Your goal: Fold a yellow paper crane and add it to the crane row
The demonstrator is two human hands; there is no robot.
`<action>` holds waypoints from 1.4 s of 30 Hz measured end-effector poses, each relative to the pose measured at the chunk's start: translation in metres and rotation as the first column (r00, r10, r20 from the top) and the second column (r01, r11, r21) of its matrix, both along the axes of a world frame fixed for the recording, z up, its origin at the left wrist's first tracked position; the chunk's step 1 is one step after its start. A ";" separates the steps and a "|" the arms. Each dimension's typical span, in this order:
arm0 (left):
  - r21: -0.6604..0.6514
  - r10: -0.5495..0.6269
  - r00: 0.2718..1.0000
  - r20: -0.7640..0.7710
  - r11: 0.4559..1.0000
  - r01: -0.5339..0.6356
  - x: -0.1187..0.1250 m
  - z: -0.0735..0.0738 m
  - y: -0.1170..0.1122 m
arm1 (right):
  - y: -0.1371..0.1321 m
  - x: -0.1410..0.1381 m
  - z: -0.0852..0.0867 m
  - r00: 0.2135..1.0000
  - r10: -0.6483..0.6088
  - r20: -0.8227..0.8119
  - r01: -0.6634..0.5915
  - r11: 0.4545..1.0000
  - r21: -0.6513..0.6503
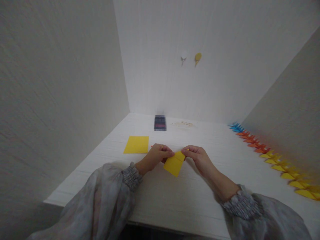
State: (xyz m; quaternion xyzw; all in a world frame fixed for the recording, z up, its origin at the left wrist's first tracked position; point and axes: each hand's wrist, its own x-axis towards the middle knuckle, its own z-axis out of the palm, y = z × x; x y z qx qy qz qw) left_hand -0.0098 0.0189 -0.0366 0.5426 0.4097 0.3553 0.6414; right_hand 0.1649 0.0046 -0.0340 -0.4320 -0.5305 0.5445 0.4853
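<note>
Between my two hands is a small folded piece of yellow paper, held just over the white table. My left hand pinches its upper left edge between thumb and fingers. On the opposite side, my right hand grips the upper right corner in the same way. A crease runs across the upper part of the paper. Flat on the table to the left of my left hand lies a yellow square sheet.
Folded paper cranes in blue, orange and yellow line the table's right side along the wall. A dark, blurred box-like object stands at the back of the white table. Two hooks are on the back wall.
</note>
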 end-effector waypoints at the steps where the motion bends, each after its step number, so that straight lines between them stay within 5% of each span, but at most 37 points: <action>1: 0.007 -0.003 1.000 -0.004 1.000 0.003 0.000 -0.001 0.000 | 0.000 -0.001 0.000 1.000 -0.016 -0.005 0.016 1.000 0.021; 8: -0.072 -0.249 0.968 -0.034 0.967 0.246 0.003 -0.010 0.000 | -0.004 -0.009 -0.004 0.999 0.019 -0.039 -0.020 0.999 -0.032; 15: 0.084 0.121 0.982 0.142 0.987 -0.134 0.003 -0.006 0.006 | -0.007 -0.013 -0.005 0.995 0.095 -0.020 -0.091 0.984 0.154; 21: 0.158 0.136 0.977 0.165 0.974 -0.162 0.002 -0.007 0.006 | -0.010 -0.015 -0.006 0.960 -0.061 0.272 -0.048 0.925 0.377; 24: 0.115 0.054 0.978 0.203 0.990 -0.079 0.003 -0.006 0.004 | -0.011 -0.010 -0.003 0.924 -0.143 0.355 -0.062 0.860 0.507; 29: -0.022 -0.006 0.925 0.379 1.000 0.015 0.004 0.000 -0.002 | -0.010 0.001 -0.002 0.851 -0.281 0.443 -0.179 0.639 0.748; 32: -0.062 -0.023 0.915 0.402 0.997 0.052 0.003 0.001 -0.003 | -0.009 0.004 -0.003 0.847 -0.267 0.460 -0.218 0.614 0.759; 34: -0.059 -0.011 0.929 0.371 0.998 0.035 0.003 0.001 -0.001 | -0.008 0.005 -0.005 0.870 -0.227 0.438 -0.204 0.643 0.738; 36: -0.028 0.038 0.942 0.333 0.999 -0.030 0.003 0.000 0.000 | -0.006 0.004 -0.006 0.923 -0.181 0.339 -0.105 0.729 0.676; 39: 0.040 0.131 0.950 0.283 0.988 -0.149 0.003 -0.002 0.003 | -0.002 0.000 -0.009 0.989 -0.138 0.056 0.103 0.906 0.410; 42: 0.127 0.158 0.962 0.224 0.974 -0.189 0.003 -0.007 0.007 | 0.001 -0.006 -0.010 0.993 -0.087 -0.079 0.097 0.986 0.133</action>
